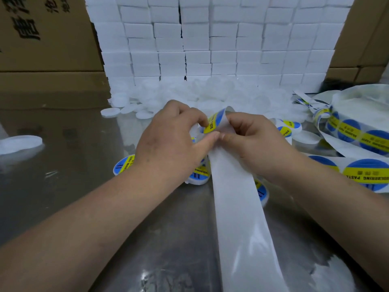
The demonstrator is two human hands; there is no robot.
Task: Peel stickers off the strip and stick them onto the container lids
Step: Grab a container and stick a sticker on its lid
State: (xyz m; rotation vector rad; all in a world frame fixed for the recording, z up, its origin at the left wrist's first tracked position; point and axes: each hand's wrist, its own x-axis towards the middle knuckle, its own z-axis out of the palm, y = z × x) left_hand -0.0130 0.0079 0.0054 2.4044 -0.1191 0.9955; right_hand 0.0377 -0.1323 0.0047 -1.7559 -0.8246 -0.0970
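A heap of bare white lids [189, 95] lies at upper centre, and the glossy white strip [237, 207] runs from the bottom edge up to mid-frame, where it folds over. There the right hand [254, 140] pinches the strip and the left hand [168, 140] pinches a blue, yellow-banded sticker [212, 123], partly lifted off. Labelled lids [124, 165] beneath the hands are mostly hidden.

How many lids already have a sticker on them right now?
5. One lid left of the left wrist, one under the left hand, one right of the backing strip, two overlapping beyond the right hand. The hands may hide more.
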